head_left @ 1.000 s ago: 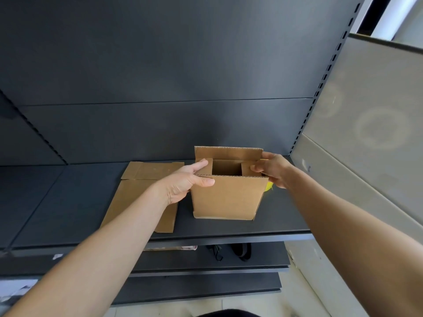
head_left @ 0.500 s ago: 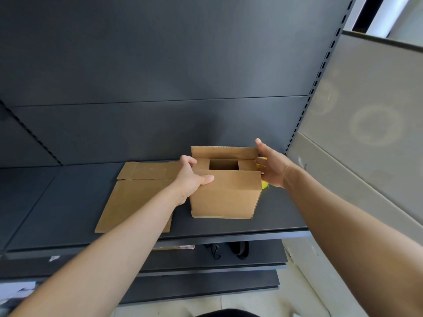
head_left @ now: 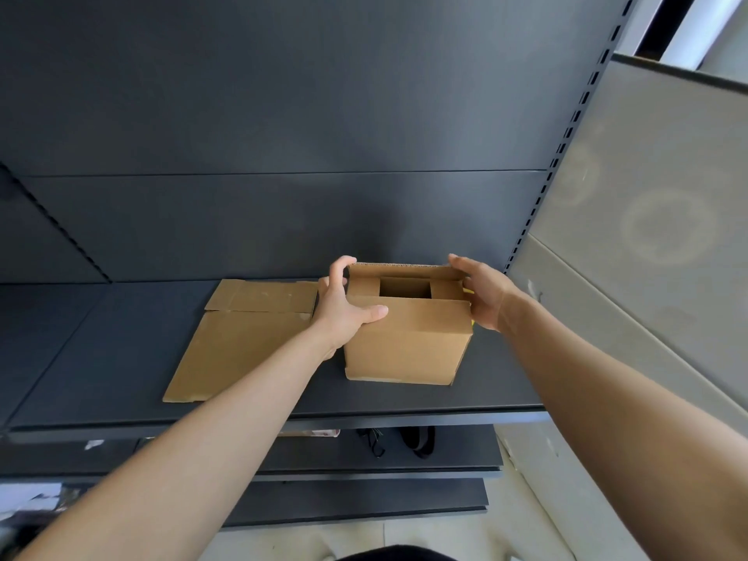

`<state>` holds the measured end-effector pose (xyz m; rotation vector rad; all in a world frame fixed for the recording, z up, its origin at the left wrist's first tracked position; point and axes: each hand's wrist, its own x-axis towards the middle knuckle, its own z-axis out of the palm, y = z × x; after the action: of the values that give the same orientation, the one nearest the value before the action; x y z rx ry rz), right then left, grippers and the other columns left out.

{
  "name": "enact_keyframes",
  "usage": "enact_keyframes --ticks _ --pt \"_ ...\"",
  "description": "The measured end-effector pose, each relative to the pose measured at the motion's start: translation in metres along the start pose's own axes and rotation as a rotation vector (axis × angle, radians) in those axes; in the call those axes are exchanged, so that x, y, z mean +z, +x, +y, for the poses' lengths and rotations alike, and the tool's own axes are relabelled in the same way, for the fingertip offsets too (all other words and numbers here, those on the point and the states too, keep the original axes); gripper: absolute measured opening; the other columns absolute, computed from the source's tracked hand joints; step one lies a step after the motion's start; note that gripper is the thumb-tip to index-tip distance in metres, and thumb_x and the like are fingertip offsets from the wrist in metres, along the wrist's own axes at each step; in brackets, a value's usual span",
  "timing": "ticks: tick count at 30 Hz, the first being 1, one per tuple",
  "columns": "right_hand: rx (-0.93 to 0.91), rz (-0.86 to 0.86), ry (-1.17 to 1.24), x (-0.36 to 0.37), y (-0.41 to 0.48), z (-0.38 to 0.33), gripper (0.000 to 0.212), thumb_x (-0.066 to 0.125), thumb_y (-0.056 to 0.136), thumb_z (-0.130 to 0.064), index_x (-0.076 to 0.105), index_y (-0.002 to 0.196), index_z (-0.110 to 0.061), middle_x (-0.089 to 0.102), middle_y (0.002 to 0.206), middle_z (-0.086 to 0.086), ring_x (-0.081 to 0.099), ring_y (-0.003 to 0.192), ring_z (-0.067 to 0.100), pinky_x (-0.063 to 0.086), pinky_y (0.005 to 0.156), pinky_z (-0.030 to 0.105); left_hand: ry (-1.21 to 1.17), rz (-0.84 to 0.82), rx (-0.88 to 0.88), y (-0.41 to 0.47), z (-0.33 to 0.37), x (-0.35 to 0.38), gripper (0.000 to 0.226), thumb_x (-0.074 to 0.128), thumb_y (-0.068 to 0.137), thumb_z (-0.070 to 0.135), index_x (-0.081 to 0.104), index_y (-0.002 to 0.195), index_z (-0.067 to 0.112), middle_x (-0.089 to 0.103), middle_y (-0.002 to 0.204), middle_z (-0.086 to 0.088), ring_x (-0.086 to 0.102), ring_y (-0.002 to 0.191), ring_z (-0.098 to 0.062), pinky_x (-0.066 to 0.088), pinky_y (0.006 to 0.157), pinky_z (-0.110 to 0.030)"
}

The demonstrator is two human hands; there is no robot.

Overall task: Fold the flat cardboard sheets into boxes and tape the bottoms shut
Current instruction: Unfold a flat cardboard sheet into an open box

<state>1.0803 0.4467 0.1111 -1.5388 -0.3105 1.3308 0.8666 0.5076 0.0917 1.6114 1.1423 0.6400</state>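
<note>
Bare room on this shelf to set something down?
Free: the shelf left of the flat sheet, and the strip between box and front edge. Crowded: the gap between sheet and box, filled by the left hand; the right hand fills the box's right side.

Flat sheet (head_left: 243,342) lies just left of the box (head_left: 404,346); bare shelf (head_left: 101,358) shows in front.
</note>
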Motion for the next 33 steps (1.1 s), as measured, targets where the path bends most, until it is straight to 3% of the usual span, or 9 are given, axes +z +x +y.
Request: enact_keyframes --ticks 4,7,11,15,18,22,25,28,33 --pt "-0.016 -0.027 -0.09 -0.0025 0.0005 0.0006 0.033 0.059 0.089 -0.045 0.066 0.101 -0.015 0.065 0.102 0.008 0.065 0.088 0.024 0.054 0.063 0.031 -0.001 0.007 0.001 -0.001 -0.0002 0.0034 0.066 0.079 0.074 0.019 0.036 0.12 0.038 0.033 0.13 -0.001 0.036 0.118 -0.018 0.035 0.087 -0.027" --pt "0.004 -0.019 -0.077 -0.0022 0.0014 0.0016 0.031 0.068 0.085 -0.034 0.066 0.11 -0.015 0.068 0.104 0.01 0.067 0.085 0.025 0.056 0.063 0.033 0.006 -0.025 -0.014 0.0005 0.0011 0.002 0.058 0.079 0.076 0.021 0.041 0.117 0.037 0.033 0.131 0.0 0.036 0.115 -0.017 0.034 0.086 -0.027" --pt "-0.013 -0.045 -0.096 -0.0034 0.0048 0.0039 0.018 0.066 0.087 -0.018 0.066 0.104 -0.016 0.068 0.11 0.012 0.068 0.088 0.027 0.056 0.068 0.035 0.002 -0.057 -0.056 0.0034 0.0008 0.001 0.047 0.078 0.077 0.022 0.05 0.111 0.038 0.034 0.13 0.0 0.035 0.118 -0.019 0.037 0.093 -0.029" --pt "-0.036 -0.057 -0.126 -0.004 0.0064 0.004 0.017 0.065 0.088 -0.017 0.066 0.105 -0.016 0.068 0.111 0.012 0.067 0.09 0.025 0.056 0.066 0.033 -0.019 -0.11 -0.118 0.0061 0.0022 0.0001 0.046 0.078 0.077 0.025 0.053 0.112 0.041 0.033 0.131 0.001 0.036 0.119 -0.02 0.038 0.099 -0.033" --pt "0.0 -0.098 -0.118 -0.0054 0.0051 0.0032 0.031 0.069 0.085 -0.028 0.063 0.112 -0.014 0.07 0.109 0.012 0.069 0.089 0.027 0.057 0.067 0.034 -0.025 -0.137 -0.132 0.0062 0.0047 0.0006 0.055 0.078 0.077 0.028 0.047 0.119 0.047 0.03 0.138 0.001 0.035 0.121 -0.019 0.034 0.096 -0.031" --pt "-0.012 -0.157 -0.14 -0.0086 0.0049 0.0021 0.04 0.07 0.083 -0.036 0.06 0.118 -0.017 0.067 0.114 0.011 0.066 0.1 0.029 0.057 0.071 0.036 -0.049 -0.15 -0.163 0.0076 0.0056 0.0008 0.101 0.079 0.075 0.024 0.01 0.14 0.058 0.01 0.155 -0.003 0.019 0.139 -0.02 0.024 0.109 -0.04" --pt "-0.042 -0.154 -0.123 -0.0092 0.006 0.001 0.039 0.069 0.084 -0.036 0.058 0.119 -0.021 0.065 0.117 0.009 0.065 0.102 0.028 0.057 0.069 0.035 -0.047 -0.117 -0.177 0.0083 0.0053 0.0014 0.112 0.082 0.072 0.024 -0.001 0.14 0.058 0.012 0.153 -0.007 0.023 0.139 -0.024 0.027 0.111 -0.042" --pt "-0.039 -0.12 -0.106 -0.0061 0.0066 0.0003 0.046 0.072 0.08 -0.043 0.057 0.119 -0.022 0.067 0.113 0.008 0.067 0.099 0.028 0.058 0.071 0.039 -0.025 -0.047 -0.14 0.0082 0.0024 0.0028 0.095 0.083 0.07 0.026 0.013 0.131 0.049 0.027 0.141 -0.005 0.038 0.122 -0.023 0.039 0.101 -0.039" --pt "-0.036 -0.145 -0.129 -0.0084 0.0079 -0.0001 0.044 0.07 0.083 -0.037 0.054 0.12 -0.02 0.065 0.118 0.01 0.066 0.1 0.028 0.058 0.07 0.038 -0.001 0.018 -0.107 0.0074 -0.0009 0.0052 0.073 0.082 0.072 0.026 0.022 0.113 0.039 0.03 0.13 0.001 0.038 0.113 -0.019 0.04 0.09 -0.033"
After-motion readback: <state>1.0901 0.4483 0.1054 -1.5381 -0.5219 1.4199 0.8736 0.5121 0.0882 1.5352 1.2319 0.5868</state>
